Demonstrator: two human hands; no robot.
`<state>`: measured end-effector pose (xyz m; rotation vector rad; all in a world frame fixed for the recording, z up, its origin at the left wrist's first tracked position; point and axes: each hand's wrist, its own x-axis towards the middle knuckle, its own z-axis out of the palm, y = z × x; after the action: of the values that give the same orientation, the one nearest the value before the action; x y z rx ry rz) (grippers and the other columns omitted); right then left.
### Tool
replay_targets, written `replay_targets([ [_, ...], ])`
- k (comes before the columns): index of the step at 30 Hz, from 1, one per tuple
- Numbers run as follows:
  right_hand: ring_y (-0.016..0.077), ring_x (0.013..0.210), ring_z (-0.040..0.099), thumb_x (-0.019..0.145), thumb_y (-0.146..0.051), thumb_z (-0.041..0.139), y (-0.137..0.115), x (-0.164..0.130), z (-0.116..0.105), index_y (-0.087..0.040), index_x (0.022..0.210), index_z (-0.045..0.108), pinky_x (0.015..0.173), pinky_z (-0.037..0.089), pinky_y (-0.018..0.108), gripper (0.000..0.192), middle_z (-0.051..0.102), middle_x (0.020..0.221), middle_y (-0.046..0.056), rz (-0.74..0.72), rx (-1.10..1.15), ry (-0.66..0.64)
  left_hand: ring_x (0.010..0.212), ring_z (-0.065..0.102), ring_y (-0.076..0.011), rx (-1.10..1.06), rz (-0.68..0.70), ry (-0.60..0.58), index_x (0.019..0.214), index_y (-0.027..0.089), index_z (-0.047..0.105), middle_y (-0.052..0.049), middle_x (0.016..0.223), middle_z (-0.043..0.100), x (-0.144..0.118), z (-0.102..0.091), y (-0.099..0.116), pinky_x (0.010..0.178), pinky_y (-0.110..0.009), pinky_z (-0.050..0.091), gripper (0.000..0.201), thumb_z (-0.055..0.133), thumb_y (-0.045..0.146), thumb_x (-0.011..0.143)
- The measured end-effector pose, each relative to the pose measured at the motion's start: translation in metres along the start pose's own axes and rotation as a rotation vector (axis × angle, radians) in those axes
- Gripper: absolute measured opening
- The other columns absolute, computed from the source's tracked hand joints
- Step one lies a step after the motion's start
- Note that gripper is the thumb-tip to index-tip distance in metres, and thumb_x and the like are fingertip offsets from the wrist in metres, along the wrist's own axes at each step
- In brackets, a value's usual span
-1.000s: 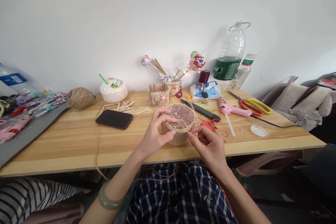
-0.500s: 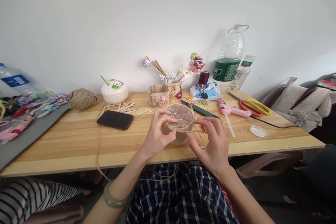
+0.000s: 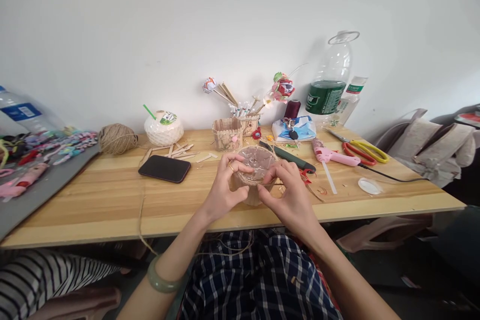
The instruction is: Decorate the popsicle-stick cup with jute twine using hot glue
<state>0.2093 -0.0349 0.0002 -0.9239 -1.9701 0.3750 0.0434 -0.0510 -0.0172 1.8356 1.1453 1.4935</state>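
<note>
The left hand's [image 3: 225, 189] grip grasped the twine-rimmed cup [image 3: 252, 197], which stood near the counter's [image 3: 101, 200] front edge, right of the phone [image 3: 165, 168]. The right hand [image 3: 288, 194] touched its near side; whether that grip pinched anything, I couldn't tell.

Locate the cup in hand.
Head view: the cup is just right of centre, near the table's front edge, between the left hand and right hand.
</note>
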Motion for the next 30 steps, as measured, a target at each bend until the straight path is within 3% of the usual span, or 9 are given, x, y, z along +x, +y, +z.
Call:
replay_targets([
  [5,0.0214,0.076,0.044,0.071,-0.016,0.054,-0.003,0.003,0.0,-0.022,0.067,0.044,0.069,0.038,0.036,0.013,0.052,0.073,0.002,0.024,-0.034,-0.031,0.116,0.045,-0.0276,-0.018,-0.017,-0.012,0.091,0.021,0.063,-0.008,0.112,0.044,0.001,-0.002,-0.002,0.102,-0.044,0.035,0.021,0.06,0.02,0.07],
  [11,0.0213,0.075,0.042,0.074,-0.015,0.051,-0.001,-0.001,0.007,-0.023,0.068,0.044,0.069,0.038,0.037,0.012,0.052,0.075,0.003,-0.045,-0.079,0.025,0.113,0.047,-0.0258,0.019,-0.013,0.028,0.088,0.021,0.064,-0.007,0.11,0.046,0.002,0.001,-0.002,0.101,-0.045,0.036,0.019,0.062,0.016,0.07],
  [20,0.0217,0.078,0.041,0.073,-0.02,0.054,0.003,0.0,0.013,-0.023,0.068,0.039,0.07,0.036,0.037,0.016,0.048,0.077,0.002,-0.041,-0.034,0.06,0.11,0.046,-0.0262,0.143,0.039,0.151,0.087,0.021,0.063,-0.006,0.104,0.045,-0.002,0.009,0.003,0.103,-0.049,0.032,0.018,0.064,0.016,0.069],
  [26,0.0208,0.076,0.041,0.076,-0.021,0.052,0.004,0.001,0.013,-0.023,0.068,0.039,0.07,0.035,0.037,0.015,0.047,0.074,0.001,-0.051,-0.041,0.042,0.114,0.047,-0.0267,0.107,0.036,0.042,0.094,0.023,0.066,-0.007,0.108,0.049,-0.003,-0.002,0.001,0.103,-0.049,0.035,0.024,0.058,0.017,0.072],
  [30,0.021,0.076,0.041,0.075,-0.02,0.052,0.003,0.001,0.013,-0.023,0.068,0.038,0.069,0.036,0.036,0.016,0.047,0.075,0.001,-0.049,-0.055,0.055,0.113,0.048,-0.0275,0.095,0.017,0.035,0.093,0.023,0.069,-0.007,0.109,0.049,-0.001,-0.006,0.0,0.102,-0.05,0.036,0.021,0.059,0.018,0.075],
])
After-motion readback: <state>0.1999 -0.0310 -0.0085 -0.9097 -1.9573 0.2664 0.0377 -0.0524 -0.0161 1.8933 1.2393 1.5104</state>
